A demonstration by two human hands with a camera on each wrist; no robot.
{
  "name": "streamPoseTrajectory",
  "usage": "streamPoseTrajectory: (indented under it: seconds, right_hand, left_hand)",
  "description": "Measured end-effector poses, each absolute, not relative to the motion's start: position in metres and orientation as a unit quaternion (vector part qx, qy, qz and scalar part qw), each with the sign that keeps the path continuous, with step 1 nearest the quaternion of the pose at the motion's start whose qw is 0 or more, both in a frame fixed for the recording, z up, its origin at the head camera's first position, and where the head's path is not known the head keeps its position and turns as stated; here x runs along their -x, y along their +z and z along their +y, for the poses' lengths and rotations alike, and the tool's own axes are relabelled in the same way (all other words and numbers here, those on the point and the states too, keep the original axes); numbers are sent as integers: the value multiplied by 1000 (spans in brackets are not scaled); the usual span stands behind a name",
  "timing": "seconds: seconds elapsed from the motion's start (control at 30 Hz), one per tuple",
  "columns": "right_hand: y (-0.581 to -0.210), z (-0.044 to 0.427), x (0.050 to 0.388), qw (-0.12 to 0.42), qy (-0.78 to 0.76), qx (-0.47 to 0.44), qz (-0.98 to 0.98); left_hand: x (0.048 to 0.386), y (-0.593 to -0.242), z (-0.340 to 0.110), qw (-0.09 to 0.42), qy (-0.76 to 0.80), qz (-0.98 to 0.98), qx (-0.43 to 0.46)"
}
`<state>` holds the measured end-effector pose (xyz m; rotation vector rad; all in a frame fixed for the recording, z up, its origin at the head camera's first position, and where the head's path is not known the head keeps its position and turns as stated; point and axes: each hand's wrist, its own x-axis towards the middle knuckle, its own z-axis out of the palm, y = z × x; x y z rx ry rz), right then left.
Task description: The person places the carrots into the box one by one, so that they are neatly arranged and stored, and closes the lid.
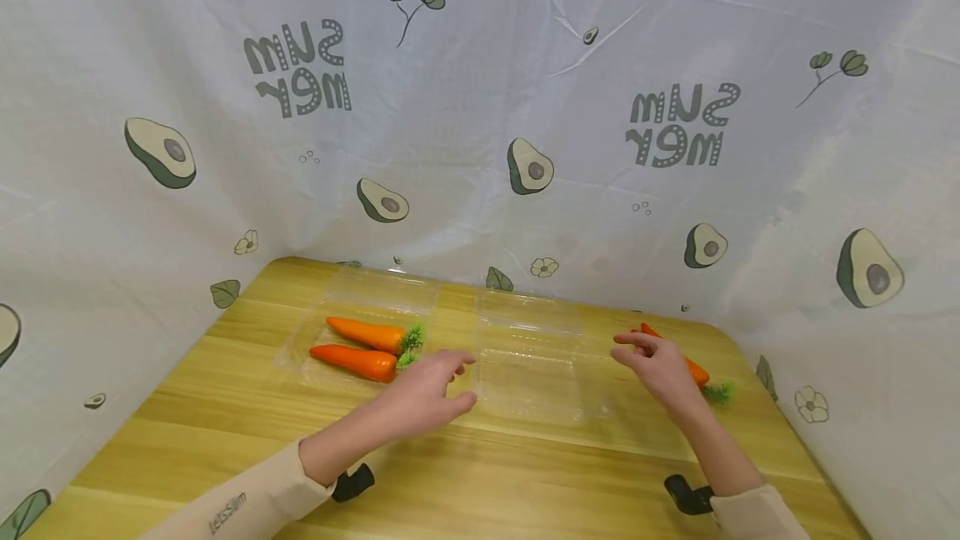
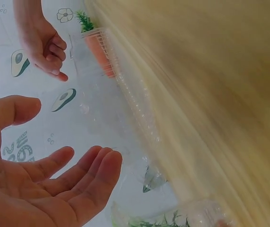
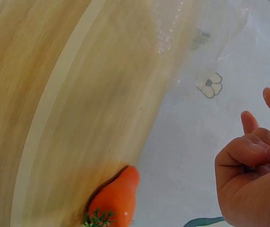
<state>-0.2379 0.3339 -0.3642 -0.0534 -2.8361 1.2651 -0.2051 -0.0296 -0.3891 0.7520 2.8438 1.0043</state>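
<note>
On a wood-grain tabletop (image 1: 487, 473), 2 orange carrots lie side by side in the L clear box (image 1: 386, 294), upper carrot (image 1: 365, 333) and lower carrot (image 1: 352, 362), tips pointing L, green tops R. Just R of it sits the 2nd clear box (image 1: 528, 373), lid also folded back. L hand (image 1: 431, 390) is over the table btwn the boxes, released, fingers loosely bent, thumb well apart; it hides part of the lower carrot's top. R hand (image 1: 656, 365) is off the R side of the 2nd box, also released, fingers loosely curled w/ index out further. 3rd carrot (image 1: 697, 373) lies nr the table's R edge, partly behind R hand; R wrist cam shows hand & carrot apart. Can't tell if another red tip there is a separate carrot. Both arms: beige sleeves (image 1: 255, 494) & a black wrist mount (image 1: 354, 482). Bkgd: whitish cloth (image 1: 450, 107) w/ avocado prints & mirrored "summer" lettering.
</note>
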Motion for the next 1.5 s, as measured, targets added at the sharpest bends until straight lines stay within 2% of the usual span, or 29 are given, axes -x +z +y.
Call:
streamPoseTrajectory:
  seconds: [0.73, 1.23, 1.5]
  right_hand:
    - [-373, 361, 237, 47, 386, 57, -920]
    - [-378, 376, 238, 36, 390, 80, -917]
    - [-379, 380, 237, 25, 400, 82, -913]
  left_hand:
    - [214, -408, -15, 45, 351, 907, -229]
    - [218, -412, -10, 59, 356, 906, -220]
    - [219, -414, -9, 45, 360, 906, -220]
